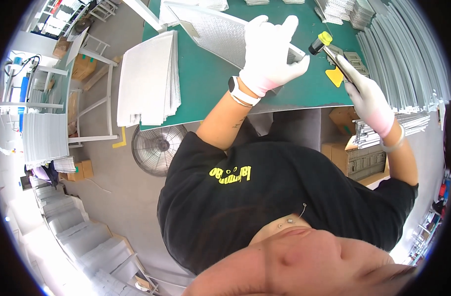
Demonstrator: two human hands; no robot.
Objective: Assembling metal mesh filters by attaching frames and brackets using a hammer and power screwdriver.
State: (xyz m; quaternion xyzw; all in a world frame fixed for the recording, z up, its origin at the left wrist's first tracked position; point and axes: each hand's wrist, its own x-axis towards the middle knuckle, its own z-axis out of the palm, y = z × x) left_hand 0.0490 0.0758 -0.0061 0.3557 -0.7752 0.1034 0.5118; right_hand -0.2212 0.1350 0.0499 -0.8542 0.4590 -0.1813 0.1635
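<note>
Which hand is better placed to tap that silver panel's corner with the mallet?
Right, probably: the right hand already grips the mallet beside the corner, while the left hand lies flat on the mesh panel.

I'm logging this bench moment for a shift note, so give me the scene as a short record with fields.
Surface: green mat on a workbench
Left hand: left hand, white-gloved, pressing flat on a silver mesh panel
Right hand: right hand, white-gloved, gripping a mallet with a yellow and black head
Near the mallet: yellow scraper on the mat
Left of the panel: stack of white panels
Right side: metal frame strips
</note>
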